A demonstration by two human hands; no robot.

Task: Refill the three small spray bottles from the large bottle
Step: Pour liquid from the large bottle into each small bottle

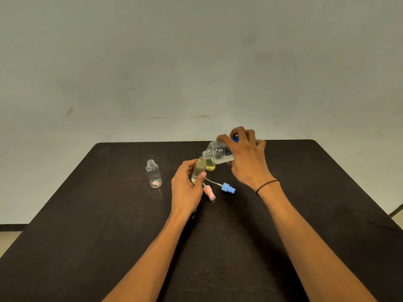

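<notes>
My right hand [247, 155] grips the large frosted bottle [218, 154], tipped on its side with its open neck over the mouth of a small bottle. My left hand [187, 186] holds that small bottle [198, 172], tilted, with pale yellow liquid inside. Just behind it stands a second small bottle [210, 165] holding yellow liquid, mostly hidden. A third small bottle [154, 176], clear and uncapped, stands upright to the left. A pink spray cap [209, 192] and a blue spray cap [227, 188] lie on the table near my left hand.
Everything rests on a dark table [87, 236] whose far edge meets a pale wall. A black band circles my right wrist [267, 186]. A small clear thing shows under my left wrist [193, 211].
</notes>
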